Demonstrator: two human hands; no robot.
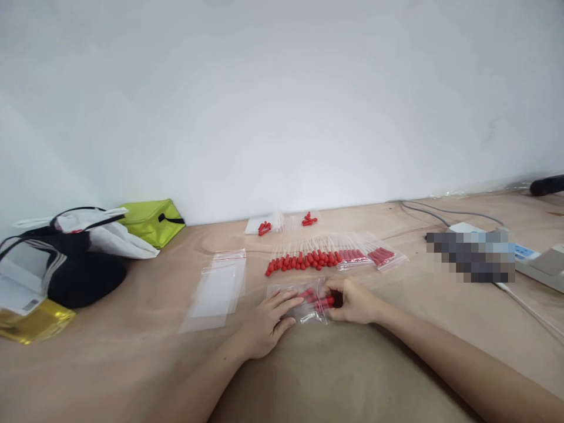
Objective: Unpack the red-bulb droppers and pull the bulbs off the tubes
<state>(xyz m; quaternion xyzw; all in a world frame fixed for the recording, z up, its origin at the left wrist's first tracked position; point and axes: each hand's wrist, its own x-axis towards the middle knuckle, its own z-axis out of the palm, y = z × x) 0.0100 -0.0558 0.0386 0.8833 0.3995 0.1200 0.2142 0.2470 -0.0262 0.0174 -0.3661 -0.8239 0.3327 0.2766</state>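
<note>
A clear zip bag (308,317) lies flat in front of me, with several red-ended pieces (311,296) in it or at its mouth. My left hand (271,322) rests on the bag's left part, fingers stretched out and thumb apart. At the right end, my right hand (352,302) is closed, thumb and fingers curled around red-ended pieces at the bag's edge. Whether it also pinches the plastic, I cannot tell. Just beyond both hands runs a row of thin pale sticks with red bulbous ends (304,260). Filled zip bags (381,255) lie at that row's right end.
Flat clear bags (215,291) are stacked at left. Further back lie small red pieces (264,227) on plastic. A green bag (156,223), a black cap (86,279) and a yellow packet (37,322) sit at far left. A power strip (529,252) and cables (423,207) are at right.
</note>
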